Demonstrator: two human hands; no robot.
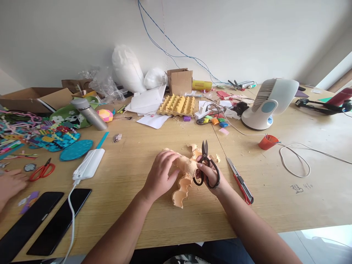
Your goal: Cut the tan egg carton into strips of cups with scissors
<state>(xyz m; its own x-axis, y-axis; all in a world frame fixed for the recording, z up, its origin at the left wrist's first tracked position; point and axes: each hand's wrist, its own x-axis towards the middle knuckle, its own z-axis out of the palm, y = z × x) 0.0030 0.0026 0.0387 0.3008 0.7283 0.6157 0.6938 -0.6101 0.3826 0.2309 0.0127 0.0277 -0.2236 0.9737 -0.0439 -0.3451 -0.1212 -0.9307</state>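
My left hand point(161, 174) is closed around a piece of orange-tan egg carton point(183, 183) that rests on the wooden table point(132, 205) in front of me. My right hand point(210, 178) has its fingers through the loops of black scissors point(205, 161), whose blades point up and away and look shut. The scissors sit against the carton piece's right side. More cut carton scraps point(194, 148) lie just beyond my hands.
A red utility knife point(240, 181) lies right of my right hand. A white fan point(268, 102), an orange cup point(268, 142), a full egg tray point(177, 105), a power bank point(89, 164), two phones point(59, 220), red scissors point(41, 171) and another person's hand point(9, 185) surround the workspace.
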